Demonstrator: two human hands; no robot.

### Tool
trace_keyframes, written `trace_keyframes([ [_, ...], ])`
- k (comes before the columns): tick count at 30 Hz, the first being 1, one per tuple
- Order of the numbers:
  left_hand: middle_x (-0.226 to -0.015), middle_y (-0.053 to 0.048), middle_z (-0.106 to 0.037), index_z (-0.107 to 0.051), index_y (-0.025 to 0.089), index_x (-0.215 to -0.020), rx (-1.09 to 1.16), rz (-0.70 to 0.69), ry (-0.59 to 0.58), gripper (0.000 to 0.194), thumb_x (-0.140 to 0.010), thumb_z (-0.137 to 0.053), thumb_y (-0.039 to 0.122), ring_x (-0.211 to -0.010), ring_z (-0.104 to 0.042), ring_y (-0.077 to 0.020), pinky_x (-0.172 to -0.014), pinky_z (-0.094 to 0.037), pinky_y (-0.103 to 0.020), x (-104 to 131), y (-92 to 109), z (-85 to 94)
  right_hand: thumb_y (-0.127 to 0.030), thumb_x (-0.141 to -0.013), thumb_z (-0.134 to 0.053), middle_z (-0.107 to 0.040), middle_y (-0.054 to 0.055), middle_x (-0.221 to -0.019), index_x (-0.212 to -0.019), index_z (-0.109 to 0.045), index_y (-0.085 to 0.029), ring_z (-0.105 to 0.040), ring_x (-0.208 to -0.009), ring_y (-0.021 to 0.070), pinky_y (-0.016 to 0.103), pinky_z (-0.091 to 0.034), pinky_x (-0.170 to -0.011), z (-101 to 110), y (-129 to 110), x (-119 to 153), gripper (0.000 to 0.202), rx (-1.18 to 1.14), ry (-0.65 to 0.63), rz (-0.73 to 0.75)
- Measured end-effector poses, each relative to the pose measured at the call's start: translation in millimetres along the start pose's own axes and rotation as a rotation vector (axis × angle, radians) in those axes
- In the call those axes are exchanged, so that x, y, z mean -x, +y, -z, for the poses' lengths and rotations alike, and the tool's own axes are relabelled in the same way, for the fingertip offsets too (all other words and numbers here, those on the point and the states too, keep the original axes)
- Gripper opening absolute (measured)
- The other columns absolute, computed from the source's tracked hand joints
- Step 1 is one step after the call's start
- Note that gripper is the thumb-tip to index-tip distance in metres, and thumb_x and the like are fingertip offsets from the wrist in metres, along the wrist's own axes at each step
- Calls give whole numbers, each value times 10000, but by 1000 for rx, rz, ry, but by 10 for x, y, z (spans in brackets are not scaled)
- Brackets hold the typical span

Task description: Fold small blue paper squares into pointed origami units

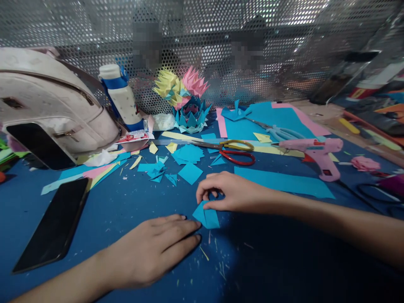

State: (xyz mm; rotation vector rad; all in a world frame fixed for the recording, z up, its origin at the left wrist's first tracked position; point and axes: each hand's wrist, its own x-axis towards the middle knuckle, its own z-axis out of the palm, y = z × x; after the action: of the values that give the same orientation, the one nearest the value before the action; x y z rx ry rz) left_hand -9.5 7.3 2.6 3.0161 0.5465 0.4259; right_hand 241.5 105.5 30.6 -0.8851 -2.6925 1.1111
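Observation:
A small piece of blue paper (pixel 209 218), partly folded, lies on the dark blue tabletop. My right hand (pixel 225 191) comes in from the right and pinches its upper edge between curled fingers and thumb. My left hand (pixel 154 246) rests flat, fingers stretched out, the fingertips at the paper's lower left edge. Just beyond are a blue paper square (pixel 190 173), a stack of blue squares (pixel 188 154) and some folded blue pieces (pixel 155 169). Thin paper scraps (pixel 204 253) are scattered below the paper.
Scissors (pixel 237 152) and a pink glue gun (pixel 315 147) lie behind my right hand, near a blue paper strip (pixel 284 182). Folded paper flowers (pixel 191 113), pliers (pixel 285 133) and a bottle (pixel 121 97) line the back. Phones (pixel 55 225) and a backpack (pixel 57 101) are left.

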Motion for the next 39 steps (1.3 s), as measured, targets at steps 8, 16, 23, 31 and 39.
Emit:
trace_keyframes([
  [8,-1429,-79,-546,-456,87,-1425,3,30,-34,427,-1035,-352,229,-1294,-499,-239,-1143,-366,-424,-23,-11,18,-163,-887,-644,-720,10,-991,-1008,-712,-219,-593,-951,156,263,-432,-812,-169,35,-24,150,30,65,199],
  [16,-1457,-98,-509,-435,88,-1436,25,66,-68,462,-987,-393,191,-1304,-484,-249,-1138,-356,-444,-33,-20,-11,-229,-779,-730,-702,-25,-772,-973,-692,-225,-597,-868,159,218,-377,-613,-46,-39,0,198,76,68,-22],
  [23,-1466,-117,-483,-398,97,-1466,19,119,-116,502,-974,-428,185,-1318,-461,-264,-1162,-325,-459,-45,-6,-12,-195,-797,-699,-720,-12,-778,-889,-724,-217,-601,-844,151,232,-398,-647,-132,-10,8,98,64,211,15],
  [31,-1435,-119,-498,-363,127,-1494,24,181,-129,547,-955,-442,174,-1311,-458,-282,-1155,-336,-496,-61,5,12,-246,-825,-737,-739,-1,-825,-818,-753,-225,-610,-840,155,257,-438,-707,-132,32,15,28,87,178,154],
  [39,-1415,-133,-503,-365,114,-1486,39,215,-123,545,-947,-429,166,-1311,-450,-284,-1156,-328,-517,-65,10,7,-234,-907,-663,-744,30,-944,-888,-739,-187,-627,-890,151,276,-449,-805,-91,94,13,92,213,101,446],
])
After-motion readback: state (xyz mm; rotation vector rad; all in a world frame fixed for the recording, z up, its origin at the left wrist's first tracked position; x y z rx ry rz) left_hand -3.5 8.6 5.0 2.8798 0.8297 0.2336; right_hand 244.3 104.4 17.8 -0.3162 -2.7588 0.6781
